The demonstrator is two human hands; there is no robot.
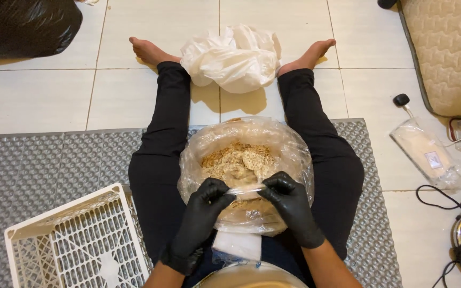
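Observation:
I sit on the floor with legs spread. Between them stands a large clear plastic bag [289, 154] full of pale brown crackers [238, 160]. Both hands wear black gloves. My left hand [204, 205] and my right hand [289, 200] pinch the two ends of a small clear plastic bag [245, 189], held stretched between them just over the near rim of the large bag. A stack of small clear bags [237, 244] lies on my lap below the hands.
A white plastic crate [76, 242] sits at my left on a grey textured mat [44, 165]. A crumpled white bag [233, 56] lies between my feet. A black bag [22, 24] is far left, a cushion [449, 53], a wrapped device [428, 152] and cables [454, 202] at right.

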